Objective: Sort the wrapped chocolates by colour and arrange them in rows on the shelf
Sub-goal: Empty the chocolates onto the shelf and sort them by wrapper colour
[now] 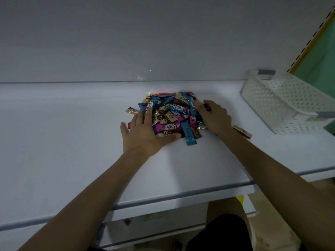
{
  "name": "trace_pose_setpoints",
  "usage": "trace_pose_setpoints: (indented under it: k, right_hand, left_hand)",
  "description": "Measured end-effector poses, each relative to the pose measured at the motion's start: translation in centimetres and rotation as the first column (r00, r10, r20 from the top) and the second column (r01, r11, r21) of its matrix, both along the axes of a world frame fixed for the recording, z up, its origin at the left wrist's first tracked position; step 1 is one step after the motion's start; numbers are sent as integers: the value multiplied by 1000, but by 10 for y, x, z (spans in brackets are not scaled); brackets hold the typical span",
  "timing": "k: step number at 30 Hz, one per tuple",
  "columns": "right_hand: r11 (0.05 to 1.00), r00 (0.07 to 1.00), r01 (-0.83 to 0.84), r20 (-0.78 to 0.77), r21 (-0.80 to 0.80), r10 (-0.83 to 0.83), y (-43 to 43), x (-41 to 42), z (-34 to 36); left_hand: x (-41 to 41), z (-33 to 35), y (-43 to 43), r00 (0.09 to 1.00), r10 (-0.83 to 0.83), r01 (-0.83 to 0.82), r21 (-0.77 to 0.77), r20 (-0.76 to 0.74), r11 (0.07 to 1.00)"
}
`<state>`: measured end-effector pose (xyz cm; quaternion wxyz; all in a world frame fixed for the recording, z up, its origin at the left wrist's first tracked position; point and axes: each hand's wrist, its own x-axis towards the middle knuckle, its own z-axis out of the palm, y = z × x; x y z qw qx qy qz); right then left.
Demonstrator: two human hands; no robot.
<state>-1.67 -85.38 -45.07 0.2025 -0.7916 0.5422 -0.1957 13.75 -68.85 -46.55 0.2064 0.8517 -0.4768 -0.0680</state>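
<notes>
A white perforated basket [272, 100] stands at the right end of the white shelf [72, 142], apart from the sweets. Its near corner is cut off by the frame edge, and its inside shows only in part.

The wrapped chocolates [172, 113] lie in one mixed heap of blue, pink, gold and red at mid-shelf; lower layers are hidden and the dim light blurs most of the print. A gold chocolate [242, 131] lies loose beside the right wrist.

The left hand [143, 132] presses the heap's left side, fingers straight and spread wide, thumb along the front. The right hand [213, 116] rests on the right side, fingers relaxed, gripping nothing visible.
</notes>
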Motion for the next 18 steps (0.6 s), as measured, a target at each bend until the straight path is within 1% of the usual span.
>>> trace_pose_setpoints:
  k: [2,5,7,8,10,12,13,15,16,17,18]
  right_hand:
    - [1000,1000,-1,-3,2,1,11,15,3]
    - [998,996,-27,-90,-53,22,29,34,2]
    - [995,994,-42,-108,-95,31,40,46,-2]
    - [993,996,-46,-82,-110,37,45,52,-3]
    - [988,998,-61,17,-141,64,53,64,-6]
    - [990,976,-81,193,-119,103,58,72,-6]
    - [993,938,-95,329,-67,111,58,73,-4]
    - [991,803,-114,594,73,48,57,73,6]
    - [989,735,-99,678,112,-3,52,73,12]
    - [990,685,-81,728,119,-31,47,73,18]
    - [993,659,-69,751,100,-30,42,73,25]
  left_hand:
    - [-1,0,0,999,25,-26,-41,-19,999]
    - [-1,-2,0,995,56,-67,-134,-84,989]
    - [-2,-2,0,996,49,-57,-102,-80,993]
    - [-2,-1,0,997,48,-54,-81,-66,995]
    - [-3,0,1,998,40,-43,-67,-46,997]
    - [1,-1,1,999,31,-34,-97,-38,995]
    - [4,-2,1,997,18,-28,-146,-70,989]
    - [13,-3,-2,965,-52,-39,-338,-256,940]
    - [15,-2,-5,932,-96,-69,-429,-351,901]
    - [18,1,-7,903,-124,-109,-500,-411,859]
    - [20,4,-9,890,-131,-154,-557,-437,816]
